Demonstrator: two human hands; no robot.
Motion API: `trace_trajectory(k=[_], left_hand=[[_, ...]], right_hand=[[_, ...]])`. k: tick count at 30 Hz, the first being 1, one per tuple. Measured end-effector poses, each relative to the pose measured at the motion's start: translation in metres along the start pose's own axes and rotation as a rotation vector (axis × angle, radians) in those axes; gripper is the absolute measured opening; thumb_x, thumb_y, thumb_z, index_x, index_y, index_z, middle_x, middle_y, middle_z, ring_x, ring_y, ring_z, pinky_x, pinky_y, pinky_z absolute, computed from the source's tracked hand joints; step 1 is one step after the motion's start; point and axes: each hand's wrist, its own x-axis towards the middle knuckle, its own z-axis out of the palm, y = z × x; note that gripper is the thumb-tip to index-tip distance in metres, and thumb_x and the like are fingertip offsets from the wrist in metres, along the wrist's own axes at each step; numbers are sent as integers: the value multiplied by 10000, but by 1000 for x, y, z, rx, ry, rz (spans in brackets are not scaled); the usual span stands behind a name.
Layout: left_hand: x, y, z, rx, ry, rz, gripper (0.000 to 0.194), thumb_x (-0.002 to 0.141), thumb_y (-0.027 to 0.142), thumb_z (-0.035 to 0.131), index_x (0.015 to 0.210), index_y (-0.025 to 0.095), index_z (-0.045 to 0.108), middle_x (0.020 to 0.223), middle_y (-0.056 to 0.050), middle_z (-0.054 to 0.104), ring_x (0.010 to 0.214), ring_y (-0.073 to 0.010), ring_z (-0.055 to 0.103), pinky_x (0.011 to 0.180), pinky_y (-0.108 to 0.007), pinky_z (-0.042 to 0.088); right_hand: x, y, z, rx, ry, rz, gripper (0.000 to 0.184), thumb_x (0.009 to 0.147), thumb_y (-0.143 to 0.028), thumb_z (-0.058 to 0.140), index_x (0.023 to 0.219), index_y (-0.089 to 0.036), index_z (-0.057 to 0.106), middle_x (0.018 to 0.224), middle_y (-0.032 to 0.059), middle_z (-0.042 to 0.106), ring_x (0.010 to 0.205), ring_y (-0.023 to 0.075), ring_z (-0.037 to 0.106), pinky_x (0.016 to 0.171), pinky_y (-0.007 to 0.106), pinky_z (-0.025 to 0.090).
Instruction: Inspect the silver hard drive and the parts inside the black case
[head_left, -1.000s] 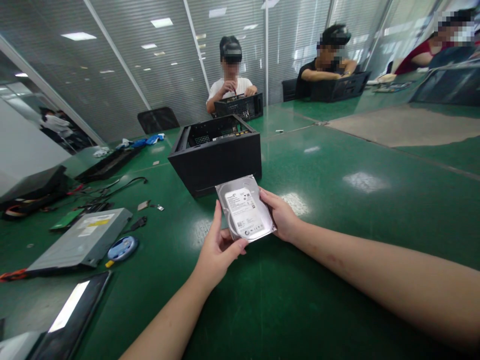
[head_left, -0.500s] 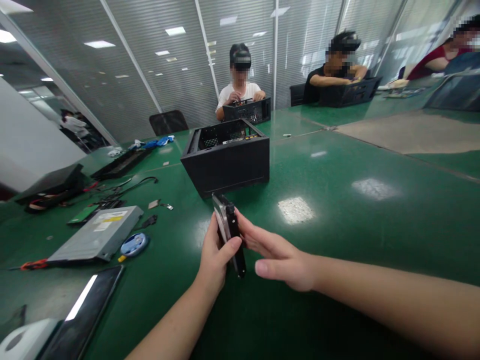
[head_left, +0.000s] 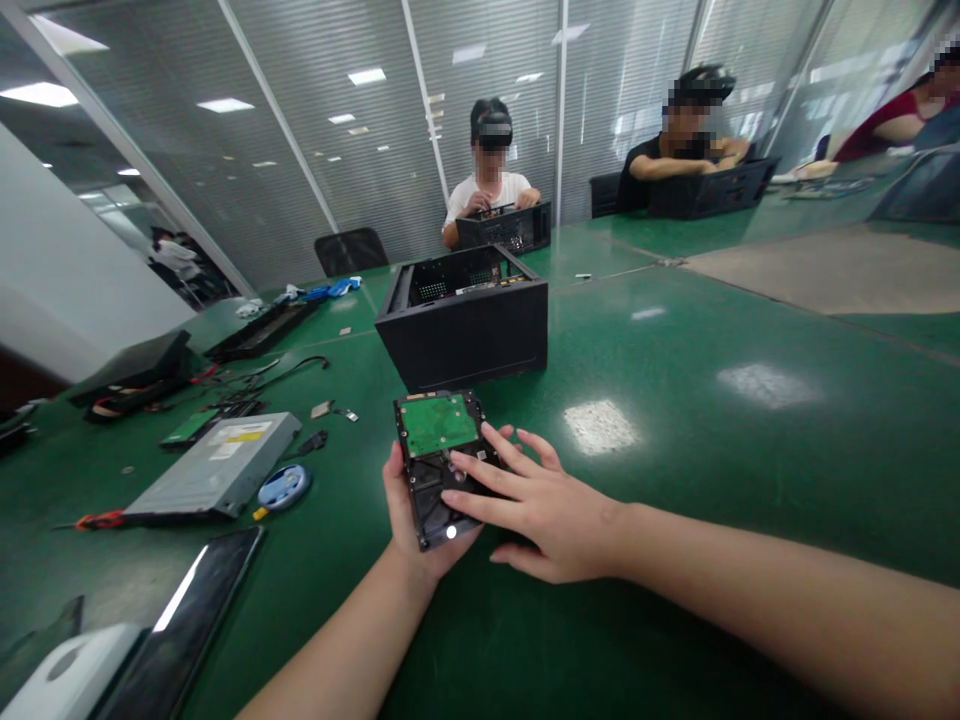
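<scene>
A black hard drive (head_left: 431,478) with a green circuit board faces up at me above the table. My left hand (head_left: 414,540) grips it from below and along its left side, with some fingers hidden beneath. Over its right part lies my right hand (head_left: 536,505), fingers spread, the fingertips on or just above the drive's underside. Just beyond the drive stands a black computer case (head_left: 469,335) with its top side uncovered and parts showing inside.
To the left lie a silver optical drive (head_left: 217,460), a blue round case (head_left: 285,487), a red-handled screwdriver (head_left: 101,521), cables (head_left: 292,365) and a dark glossy panel (head_left: 199,600). Across the table, people (head_left: 491,190) work at other computer cases (head_left: 506,230).
The hard drive has turned from edge-on to lying with its circuit-board face toward me. My right hand's fingers have spread over that face. The view has shifted slightly.
</scene>
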Motion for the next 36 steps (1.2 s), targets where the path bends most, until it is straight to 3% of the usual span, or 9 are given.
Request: trace_trajectory(k=[5, 11, 17, 29, 36], left_hand=[[1, 0, -2, -202, -31, -29, 762, 814, 698, 417, 1333, 159, 560, 1353, -140, 594, 1357, -354, 428, 1147, -504, 274], [0, 1, -4, -242, 70, 3, 543, 823, 566, 504, 1149, 172, 686, 1163, -93, 713, 1133, -299, 631, 1037, -432, 439], [-1, 0, -4, -244, 86, 23, 517, 823, 543, 517, 1142, 174, 687, 1153, -97, 717, 1079, -273, 659, 962, -403, 496], [-1, 0, 2, -233, 146, -3, 490, 853, 525, 496, 1129, 166, 685, 1123, -83, 728, 1036, -264, 672, 963, -402, 493], [-2, -3, 4, -215, 141, 0, 446, 841, 500, 535, 1073, 159, 703, 1060, -76, 751, 970, -249, 696, 960, -383, 493]], right_hand=[[0, 0, 1, -106, 24, 41, 643, 916, -315, 555, 1512, -289, 312, 1623, 40, 173, 1486, 373, 24, 1137, 598, 107], [-1, 2, 4, -129, 82, 33, 560, 934, -309, 552, 1471, -285, 396, 1601, 68, 250, 1488, 340, 96, 1130, 548, 177], [-4, 7, 6, -117, 173, 42, 633, 866, -378, 639, 1448, -235, 434, 1595, 129, 241, 1480, 320, 159, 1126, 545, 184], [-6, 8, 6, -97, 251, -39, 573, 817, -352, 660, 1349, -179, 539, 1561, 135, 326, 1460, 301, 240, 1136, 518, 197], [-7, 12, 0, 25, 354, -50, 580, 851, -505, 594, 1315, -159, 553, 1497, 174, 425, 1405, 286, 366, 1128, 486, 213]])
